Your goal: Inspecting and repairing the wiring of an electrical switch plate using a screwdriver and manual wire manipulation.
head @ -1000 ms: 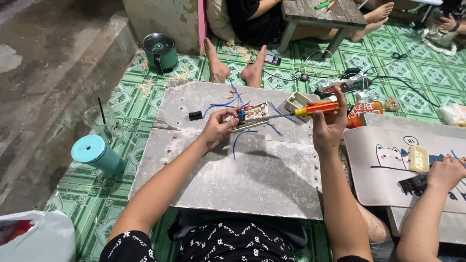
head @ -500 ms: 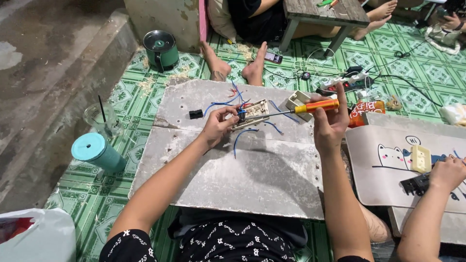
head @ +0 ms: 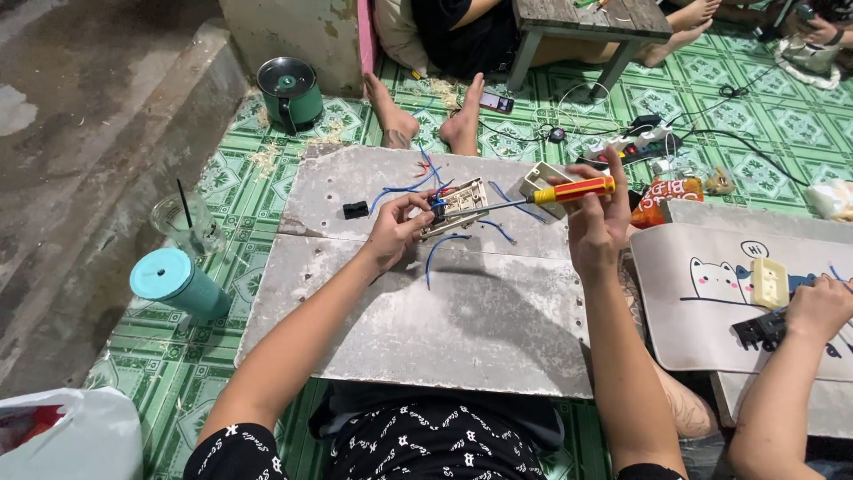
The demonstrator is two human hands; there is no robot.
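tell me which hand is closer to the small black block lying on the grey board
Left. The left hand sits just right of the small black block, steadying the beige switch plate. The right hand is much farther right, gripping the screwdriver.

The screwdriver [head: 573,189] has an orange handle with a yellow band. The wires [head: 444,244] on the cream switch plate [head: 460,203] are blue. The tabletop [head: 462,320] is mottled grey-white. The floor mat [head: 267,169] carries a green and white tile pattern. The tumbler [head: 178,283] is teal, the pot [head: 290,89] dark green. The shirt [head: 426,444] is black with white marks.
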